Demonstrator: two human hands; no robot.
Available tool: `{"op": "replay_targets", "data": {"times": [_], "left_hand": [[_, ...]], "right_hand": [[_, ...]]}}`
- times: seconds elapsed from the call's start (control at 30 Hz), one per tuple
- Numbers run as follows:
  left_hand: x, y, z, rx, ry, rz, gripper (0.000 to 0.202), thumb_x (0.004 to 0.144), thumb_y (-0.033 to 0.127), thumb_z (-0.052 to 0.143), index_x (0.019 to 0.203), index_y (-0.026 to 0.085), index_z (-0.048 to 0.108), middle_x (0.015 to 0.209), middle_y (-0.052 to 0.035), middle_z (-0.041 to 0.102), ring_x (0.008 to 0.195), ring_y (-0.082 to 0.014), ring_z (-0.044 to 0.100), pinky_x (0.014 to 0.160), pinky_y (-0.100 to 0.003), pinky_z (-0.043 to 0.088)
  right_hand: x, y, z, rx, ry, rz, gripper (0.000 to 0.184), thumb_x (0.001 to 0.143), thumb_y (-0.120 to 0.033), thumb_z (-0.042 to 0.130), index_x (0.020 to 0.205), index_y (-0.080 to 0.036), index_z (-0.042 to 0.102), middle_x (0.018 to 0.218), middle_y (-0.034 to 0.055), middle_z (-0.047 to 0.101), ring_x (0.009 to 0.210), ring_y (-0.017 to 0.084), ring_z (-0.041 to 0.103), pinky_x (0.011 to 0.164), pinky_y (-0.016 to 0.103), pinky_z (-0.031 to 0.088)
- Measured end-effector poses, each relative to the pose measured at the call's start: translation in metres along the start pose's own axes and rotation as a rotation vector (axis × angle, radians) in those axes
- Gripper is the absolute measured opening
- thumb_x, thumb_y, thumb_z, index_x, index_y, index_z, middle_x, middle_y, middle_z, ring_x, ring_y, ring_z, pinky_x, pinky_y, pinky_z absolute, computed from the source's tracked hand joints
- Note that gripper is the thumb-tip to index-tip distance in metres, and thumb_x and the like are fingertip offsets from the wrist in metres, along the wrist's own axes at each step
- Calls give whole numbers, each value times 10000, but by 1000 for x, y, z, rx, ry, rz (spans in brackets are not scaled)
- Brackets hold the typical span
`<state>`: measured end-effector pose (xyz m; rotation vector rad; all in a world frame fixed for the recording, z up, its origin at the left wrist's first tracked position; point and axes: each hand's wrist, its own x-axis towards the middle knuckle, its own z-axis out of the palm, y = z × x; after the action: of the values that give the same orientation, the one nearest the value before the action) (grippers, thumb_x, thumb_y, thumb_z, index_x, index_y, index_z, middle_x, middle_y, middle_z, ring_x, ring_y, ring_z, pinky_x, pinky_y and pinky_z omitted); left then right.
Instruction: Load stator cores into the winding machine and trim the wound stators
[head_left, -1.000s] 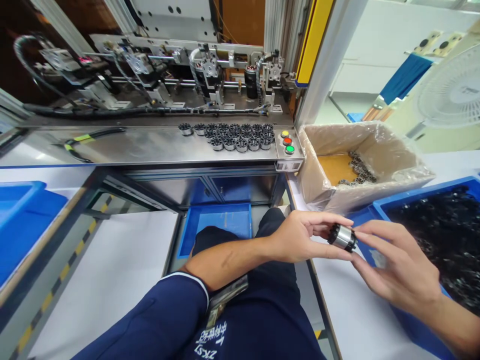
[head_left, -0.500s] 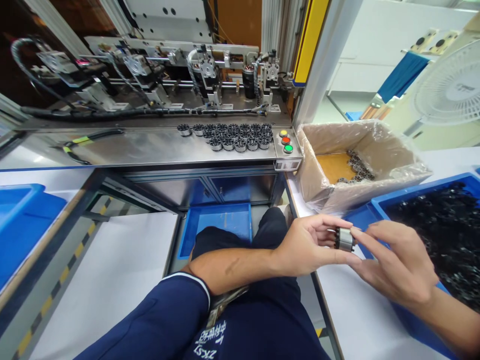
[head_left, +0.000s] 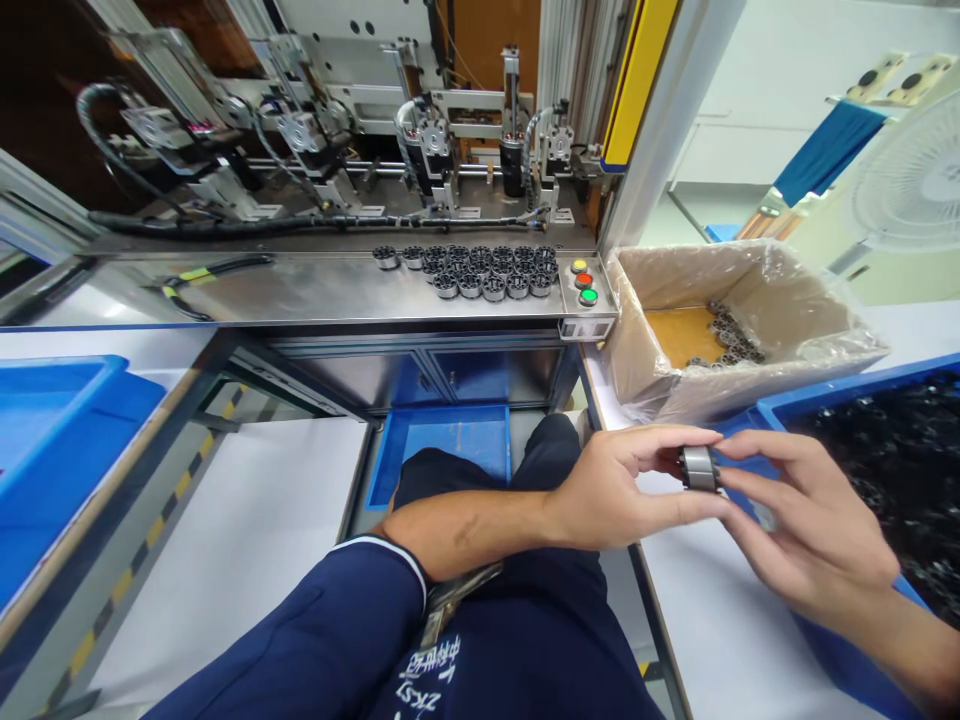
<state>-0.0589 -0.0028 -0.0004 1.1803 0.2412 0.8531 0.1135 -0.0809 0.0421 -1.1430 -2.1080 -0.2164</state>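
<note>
Across the top of my head view I have the machine [head_left: 435, 140], its row of upright units standing behind a steel ledge [head_left: 315, 295]. A white table [head_left: 697, 600] runs down on my right, bearing a blue bin [head_left: 847, 660] full of black parts and, just beyond it, a plastic-lined cardboard box [head_left: 628, 350] with some metal pieces gathered along its far right side. Below the ledge I make out a blue tray [head_left: 450, 435] on the floor. My left hand [head_left: 615, 490] reaches across over the table, fingers and thumb grasping a metal ring [head_left: 699, 468] with black toothed ends; my right hand [head_left: 817, 520] grips the same ring with its fingertips from the right. The ring is held up between the two, in front of the box. Similar rings [head_left: 493, 288] stand in close rows on the ledge, beside yellow, red and green buttons [head_left: 589, 297].
</note>
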Motion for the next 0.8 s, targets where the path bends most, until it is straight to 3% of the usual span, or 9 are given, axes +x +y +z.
{"op": "replay_targets", "data": {"times": [0.1, 0.27, 0.47, 0.63, 0.8], "left_hand": [[5, -4, -6, -39, -64, -22, 670, 635, 366, 939, 1234, 151, 733, 1255, -146, 700, 1097, -260, 708, 1013, -424, 575], [15, 0, -17, -185, -236, -192, 759, 537, 367, 977, 1218, 136, 734, 1075, -113, 749, 1009, -250, 728, 1005, -485, 556], [14, 7, -16, -190, -152, -198, 730, 485, 316, 992, 1152, 133, 758, 998, -77, 743, 908, -208, 723, 975, -468, 566], [15, 5, -15, -247, -232, -217, 719, 524, 358, 980, 1170, 147, 746, 988, -66, 733, 894, -189, 709, 951, -453, 563], [13, 13, -16, -170, -195, -167, 686, 510, 326, 985, 1125, 124, 761, 983, -69, 721, 917, -195, 693, 996, -452, 546]], "right_hand": [[0, -4, -3, -9, 17, 22, 233, 866, -30, 706, 1061, -148, 656, 1139, 133, 600, 1034, 222, 638, 806, 327, 574], [1, -9, -8, -38, -27, 21, 176, 897, -82, 693, 1043, -171, 652, 1142, 126, 609, 1054, 239, 638, 797, 338, 575], [2, -11, -9, -114, -30, -63, 264, 863, -12, 694, 1082, -148, 643, 1164, 136, 637, 1079, 244, 660, 901, 368, 574], [-1, -13, -9, -71, -49, 43, 158, 947, -108, 620, 1076, -198, 618, 1134, 115, 636, 1079, 247, 651, 833, 367, 584], [-9, -7, -7, -182, -49, -74, 196, 925, -98, 657, 1096, -191, 628, 1106, 100, 644, 1045, 222, 661, 898, 361, 566]]}}
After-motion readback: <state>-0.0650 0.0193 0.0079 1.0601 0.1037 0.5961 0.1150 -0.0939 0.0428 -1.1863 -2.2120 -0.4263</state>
